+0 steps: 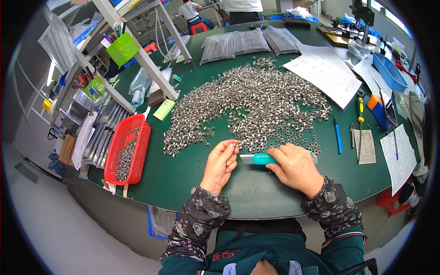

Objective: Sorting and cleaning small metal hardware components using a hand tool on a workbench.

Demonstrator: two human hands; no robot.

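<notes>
My left hand [221,164] pinches a small metal ring [235,145] between thumb and fingertips, at the near edge of a large heap of such rings. Wrapped round the teal handle of a utility knife [263,159], my right hand [295,166] is closed just to the right of it. The knife's pale, flat blade end points left toward my left hand, with a small gap between them. Its far end shows past my right hand. The wide heap of silvery metal rings [256,101] spreads over the green table [256,197] in front of both hands.
On the left stands a red basket [145,149] partly filled with metal pieces, beside a shelf post [151,68]. Bagged rods [236,44] lie at the back. To the right are paper sheets [325,78], a blue pen [338,135], a yellow-handled screwdriver [360,110] and a blue tray [389,71].
</notes>
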